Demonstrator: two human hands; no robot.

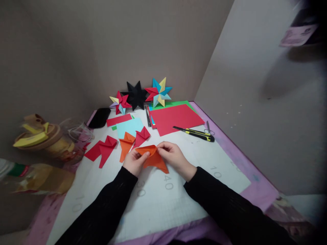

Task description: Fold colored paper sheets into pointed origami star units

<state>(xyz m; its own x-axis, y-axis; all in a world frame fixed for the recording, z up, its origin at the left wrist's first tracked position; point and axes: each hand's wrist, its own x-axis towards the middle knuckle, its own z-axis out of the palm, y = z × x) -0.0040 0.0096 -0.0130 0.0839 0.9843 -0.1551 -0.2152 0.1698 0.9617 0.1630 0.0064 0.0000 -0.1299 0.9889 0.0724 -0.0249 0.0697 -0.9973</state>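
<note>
Both hands pinched the folded orange paper (155,164) at the centre of the frame, above the white mat (163,211): the left hand (134,163) gripped its left side, thumb on top, and the right hand (175,157) nipped its upper-right corner between thumb and finger. Uneven tension between the two grips could have skewed or torn the fold; a slack left thumb could have let the flap spring open. The small orange piece (127,140), just beyond the left hand, risked being crushed by a forward push. Right of centre, the utility knife (198,133) lay partly on the red sheet (176,119); its seemingly bared tip could have nicked a straying right hand.
</note>
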